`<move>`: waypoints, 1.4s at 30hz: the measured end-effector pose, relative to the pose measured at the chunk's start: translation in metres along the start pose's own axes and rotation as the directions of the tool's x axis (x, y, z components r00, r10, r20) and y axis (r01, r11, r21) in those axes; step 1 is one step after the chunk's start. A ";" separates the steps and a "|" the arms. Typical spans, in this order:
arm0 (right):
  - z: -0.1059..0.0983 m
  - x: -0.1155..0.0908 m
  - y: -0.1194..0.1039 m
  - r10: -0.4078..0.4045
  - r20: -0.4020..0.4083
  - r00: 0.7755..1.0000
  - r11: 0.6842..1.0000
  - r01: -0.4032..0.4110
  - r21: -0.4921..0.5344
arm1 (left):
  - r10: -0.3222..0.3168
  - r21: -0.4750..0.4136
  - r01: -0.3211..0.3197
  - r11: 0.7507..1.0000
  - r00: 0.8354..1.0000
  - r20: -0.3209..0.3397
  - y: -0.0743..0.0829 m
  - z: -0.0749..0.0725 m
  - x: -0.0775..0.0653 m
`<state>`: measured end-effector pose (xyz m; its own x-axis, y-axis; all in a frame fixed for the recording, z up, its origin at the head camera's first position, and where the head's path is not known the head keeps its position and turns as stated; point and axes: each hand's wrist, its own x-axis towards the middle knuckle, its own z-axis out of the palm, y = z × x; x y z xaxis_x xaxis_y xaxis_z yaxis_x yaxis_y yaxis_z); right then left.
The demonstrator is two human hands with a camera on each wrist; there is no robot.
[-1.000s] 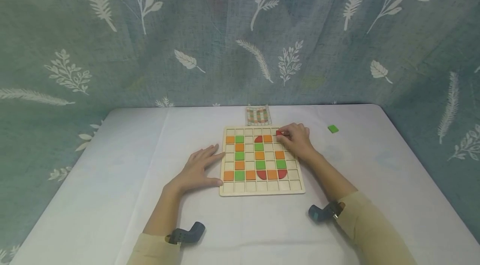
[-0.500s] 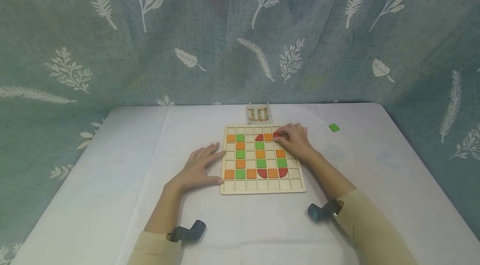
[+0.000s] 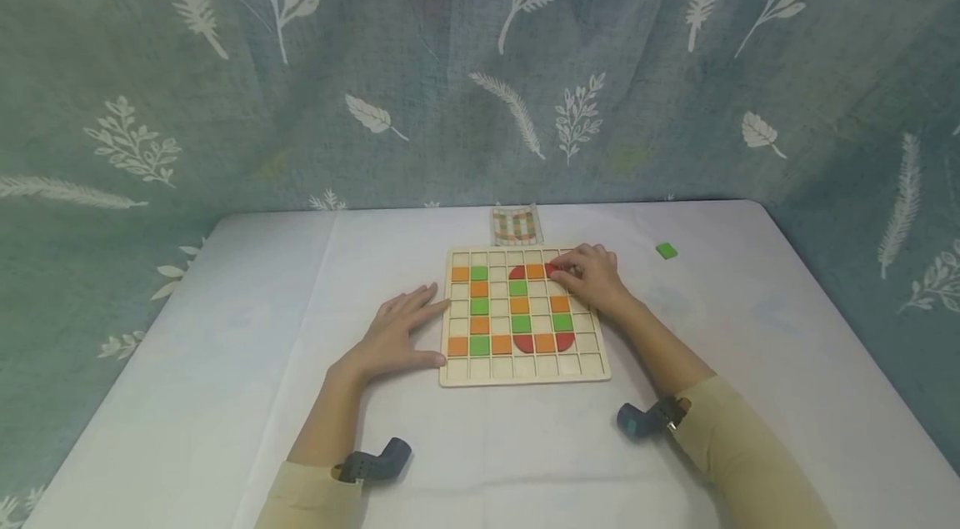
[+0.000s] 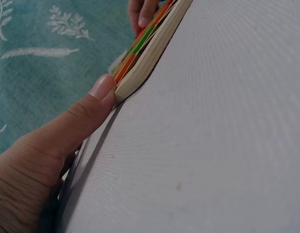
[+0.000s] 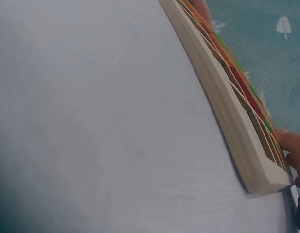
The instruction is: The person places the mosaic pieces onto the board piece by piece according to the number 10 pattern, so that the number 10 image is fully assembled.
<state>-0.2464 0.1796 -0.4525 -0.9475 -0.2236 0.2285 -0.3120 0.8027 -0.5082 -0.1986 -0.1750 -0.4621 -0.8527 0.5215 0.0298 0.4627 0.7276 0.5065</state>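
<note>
A wooden grid board [image 3: 525,367] lies on the table, its cells partly filled with orange and green square tiles and red rounded-corner tiles. My left hand [image 3: 397,335] rests at the board's left edge with fingers spread; in the left wrist view its thumb [image 4: 86,109] touches the near corner of the wooden rim [image 4: 152,56]. Over the upper right cells, my right hand [image 3: 596,277] pinches a red rounded-corner tile [image 3: 551,269] between thumb and fingers, just right of an orange tile [image 3: 535,271]. The fingers cover part of that tile.
A small pattern card [image 3: 516,227] printed with a coloured grid lies behind the board. One loose green square tile [image 3: 666,251] sits on the white table [image 3: 225,362] to the right. A leaf-patterned curtain [image 3: 420,21] hangs around the table's back and sides.
The right hand has shifted the red tile slightly left, up against the orange tile in its row. The left hand stays at the board's edge.
</note>
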 end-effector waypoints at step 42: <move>-0.008 -0.009 0.001 0.299 -0.091 0.950 0.954 -0.294 0.064 | -0.004 -0.002 0.004 1.000 1.000 0.000 0.002 -0.001 0.000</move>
<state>-0.2379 0.1867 -0.4479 -0.9870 0.0779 0.1405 -0.0233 0.7959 -0.6049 -0.1983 -0.1738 -0.4596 -0.8546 0.5185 0.0281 0.4588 0.7287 0.5084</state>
